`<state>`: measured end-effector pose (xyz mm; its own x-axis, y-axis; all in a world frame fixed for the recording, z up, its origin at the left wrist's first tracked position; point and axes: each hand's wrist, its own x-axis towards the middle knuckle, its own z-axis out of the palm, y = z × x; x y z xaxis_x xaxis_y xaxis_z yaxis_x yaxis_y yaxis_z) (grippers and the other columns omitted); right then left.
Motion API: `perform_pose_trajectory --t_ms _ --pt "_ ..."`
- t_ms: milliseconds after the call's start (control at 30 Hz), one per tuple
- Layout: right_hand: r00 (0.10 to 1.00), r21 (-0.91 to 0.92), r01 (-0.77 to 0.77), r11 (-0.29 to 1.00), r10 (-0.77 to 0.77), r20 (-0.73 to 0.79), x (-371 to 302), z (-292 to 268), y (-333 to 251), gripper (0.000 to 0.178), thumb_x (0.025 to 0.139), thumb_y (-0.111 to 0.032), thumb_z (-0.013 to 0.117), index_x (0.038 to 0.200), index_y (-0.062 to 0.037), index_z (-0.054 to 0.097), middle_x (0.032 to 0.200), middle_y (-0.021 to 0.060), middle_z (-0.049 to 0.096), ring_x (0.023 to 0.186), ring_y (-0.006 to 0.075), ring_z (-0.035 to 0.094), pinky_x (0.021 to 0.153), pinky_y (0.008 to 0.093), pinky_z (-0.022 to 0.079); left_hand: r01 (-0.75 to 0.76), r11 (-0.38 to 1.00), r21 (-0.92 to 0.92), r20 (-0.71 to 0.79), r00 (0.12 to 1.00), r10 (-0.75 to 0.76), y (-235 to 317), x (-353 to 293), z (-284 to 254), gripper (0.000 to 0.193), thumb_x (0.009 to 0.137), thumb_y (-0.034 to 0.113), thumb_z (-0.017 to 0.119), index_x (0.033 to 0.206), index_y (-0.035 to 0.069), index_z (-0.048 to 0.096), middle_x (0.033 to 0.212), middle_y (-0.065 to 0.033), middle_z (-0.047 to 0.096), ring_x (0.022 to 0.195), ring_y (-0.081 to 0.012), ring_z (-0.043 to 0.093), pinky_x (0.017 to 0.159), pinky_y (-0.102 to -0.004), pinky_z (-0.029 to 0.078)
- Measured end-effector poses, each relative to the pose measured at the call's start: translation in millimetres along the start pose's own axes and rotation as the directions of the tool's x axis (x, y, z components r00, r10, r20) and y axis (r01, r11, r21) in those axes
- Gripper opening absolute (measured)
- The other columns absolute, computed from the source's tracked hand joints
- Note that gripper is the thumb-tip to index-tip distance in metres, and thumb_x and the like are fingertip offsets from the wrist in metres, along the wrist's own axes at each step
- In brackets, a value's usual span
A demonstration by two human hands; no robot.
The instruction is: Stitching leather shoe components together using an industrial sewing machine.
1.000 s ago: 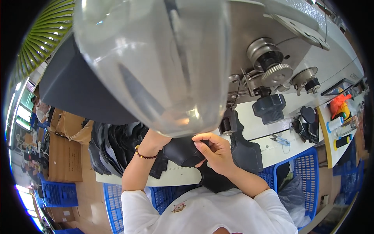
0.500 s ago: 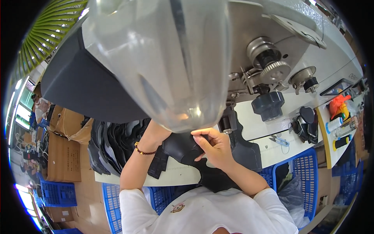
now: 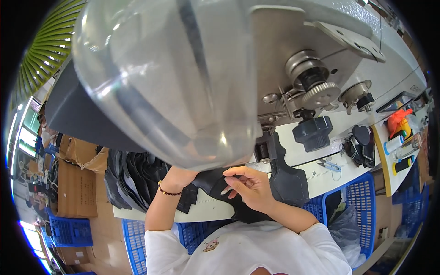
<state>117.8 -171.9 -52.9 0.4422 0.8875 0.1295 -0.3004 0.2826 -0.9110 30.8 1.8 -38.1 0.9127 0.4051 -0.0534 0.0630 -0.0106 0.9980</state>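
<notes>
My left hand [image 3: 182, 177], with a beaded bracelet on the wrist, rests at a black leather-like piece [image 3: 212, 182]. Its fingers are hidden behind the clear plastic guard [image 3: 174, 114] of a sewing machine [image 3: 279, 50]. Just right of it, my right hand [image 3: 251, 189] is closed over the same piece, thumb and index finger brought together. A small shiny bit shows by its lower fingers, too small to name. The black piece bends and hangs over the table's near edge. Another black cut piece [image 3: 288, 183] lies flat to the right.
Stacked dark cut pieces [image 3: 133, 176] lie on the white table [image 3: 213, 206] at left. Thread snips [image 3: 330, 166] and a black pouch-like object [image 3: 360, 146] lie at right, near thread spools [image 3: 403, 166]. Blue baskets [image 3: 362, 201] stand below the near edge. A large black knob [image 3: 313, 133] sticks out overhead.
The guard and machine have shifted in view as my head moved. My right hand has shifted slightly down, and the shiny bit now shows by its fingers. My left hand is lower in view.
</notes>
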Motion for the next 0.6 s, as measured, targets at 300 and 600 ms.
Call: perform_pose_trajectory --t_ms 300,600 --pt "0.999 0.046 0.02 0.999 -0.018 -0.049 11.8 -0.5 4.7 0.016 0.081 -0.008 0.052 0.096 -0.0017 0.054 0.083 0.0044 0.057 0.068 0.009 0.059 0.052 0.0173 0.048 -0.006 0.994 -0.106 -0.04 0.999 0.001 -15.1 10.5 -13.0 0.032 0.067 0.005 0.061 0.098 0.0 0.053 0.089 -0.0044 0.058 0.076 -0.013 0.054 0.07 -0.0242 0.043" --pt "0.992 -0.01 0.052 0.999 -0.053 -0.118 23.4 -0.3 -0.7 0.017 0.08 -0.007 0.052 0.096 -0.0009 0.054 0.081 0.0029 0.059 0.068 0.0077 0.059 0.046 0.016 0.042 -0.535 0.601 0.594 0.275 0.837 0.473 -11.7 30.5 -32.1 0.034 0.056 -0.002 0.055 0.089 0.005 0.059 0.09 -0.0086 0.06 0.077 -0.025 0.057 0.071 -0.0275 0.043"
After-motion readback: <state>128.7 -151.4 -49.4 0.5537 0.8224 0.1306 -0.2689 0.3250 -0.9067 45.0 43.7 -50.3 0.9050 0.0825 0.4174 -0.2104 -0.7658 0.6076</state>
